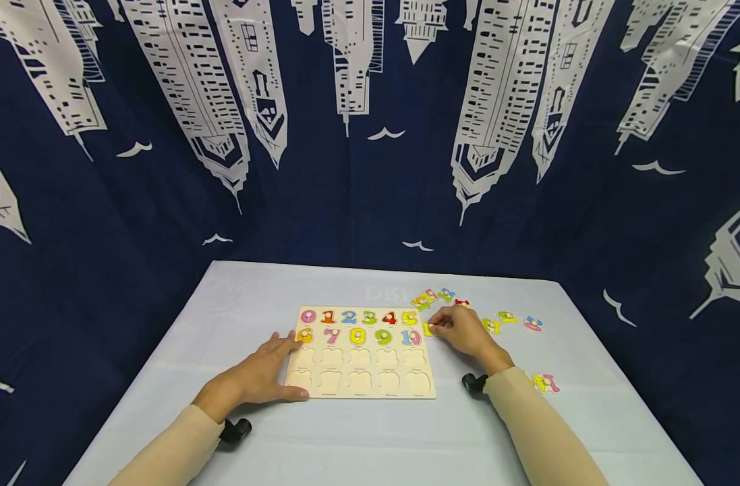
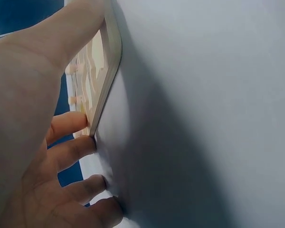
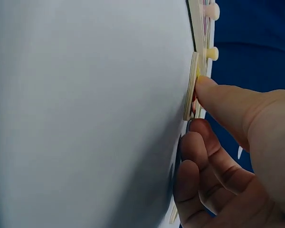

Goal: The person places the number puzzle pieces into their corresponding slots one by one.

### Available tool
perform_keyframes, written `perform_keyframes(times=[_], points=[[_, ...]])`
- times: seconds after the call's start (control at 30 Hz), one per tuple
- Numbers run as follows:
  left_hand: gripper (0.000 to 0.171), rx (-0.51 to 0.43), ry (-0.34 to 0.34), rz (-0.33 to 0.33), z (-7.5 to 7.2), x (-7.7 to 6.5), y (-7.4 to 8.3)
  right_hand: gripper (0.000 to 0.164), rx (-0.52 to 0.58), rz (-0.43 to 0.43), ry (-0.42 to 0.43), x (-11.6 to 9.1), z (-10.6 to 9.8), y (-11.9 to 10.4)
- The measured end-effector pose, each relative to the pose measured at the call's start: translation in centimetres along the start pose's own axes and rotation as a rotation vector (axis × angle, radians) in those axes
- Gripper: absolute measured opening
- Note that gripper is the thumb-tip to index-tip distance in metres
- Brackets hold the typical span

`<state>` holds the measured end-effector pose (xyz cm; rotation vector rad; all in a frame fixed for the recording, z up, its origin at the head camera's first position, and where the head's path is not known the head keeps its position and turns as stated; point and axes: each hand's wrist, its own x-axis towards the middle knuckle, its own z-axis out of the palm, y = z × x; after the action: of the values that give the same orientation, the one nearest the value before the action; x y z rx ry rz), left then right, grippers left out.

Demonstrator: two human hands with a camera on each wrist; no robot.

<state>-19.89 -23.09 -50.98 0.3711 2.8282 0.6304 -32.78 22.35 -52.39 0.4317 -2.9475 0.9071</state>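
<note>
A wooden number puzzle board (image 1: 359, 370) lies on the table, its two upper rows filled with coloured knobbed digits from 0 to 10 and its two lower rows showing bare recesses. My left hand (image 1: 254, 368) rests at the board's left side with fingers spread, the thumb at the near left corner. Beside the right edge of the board, my right hand (image 1: 463, 332) pinches a yellow number puzzle piece (image 1: 428, 329). In the right wrist view the thumb presses on that piece (image 3: 192, 85), seen edge-on; its number is mostly hidden.
Several loose number pieces (image 1: 446, 295) lie beyond my right hand, with others (image 1: 533, 324) farther right. A pink and yellow piece (image 1: 546, 383) sits beside the right forearm. A white cloth covers the table (image 1: 357, 439); a dark blue patterned curtain (image 1: 345, 196) hangs behind.
</note>
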Motion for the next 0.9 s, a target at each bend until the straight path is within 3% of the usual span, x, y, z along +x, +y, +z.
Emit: perform_keyframes(times=[0.3, 0.47, 0.67, 0.9], points=[[0.116, 0.002, -0.005, 0.029, -0.5, 0.1, -0.3, 0.005, 0.007, 0.015, 0.098, -0.8, -0.1, -1.0], [0.117, 0.008, -0.013, 0.061, -1.1, 0.1, -0.7, 0.005, 0.023, 0.012, 0.163, -1.4, 0.6, -3.3], [0.115, 0.009, -0.014, 0.095, -1.3, 0.1, -1.0, 0.007, 0.028, -0.102, 0.164, -1.9, 2.5, -7.5], [0.115, -0.003, -0.011, 0.103, -1.1, 0.2, -1.0, 0.005, 0.036, -0.264, 0.06, -2.1, 5.7, -12.9]])
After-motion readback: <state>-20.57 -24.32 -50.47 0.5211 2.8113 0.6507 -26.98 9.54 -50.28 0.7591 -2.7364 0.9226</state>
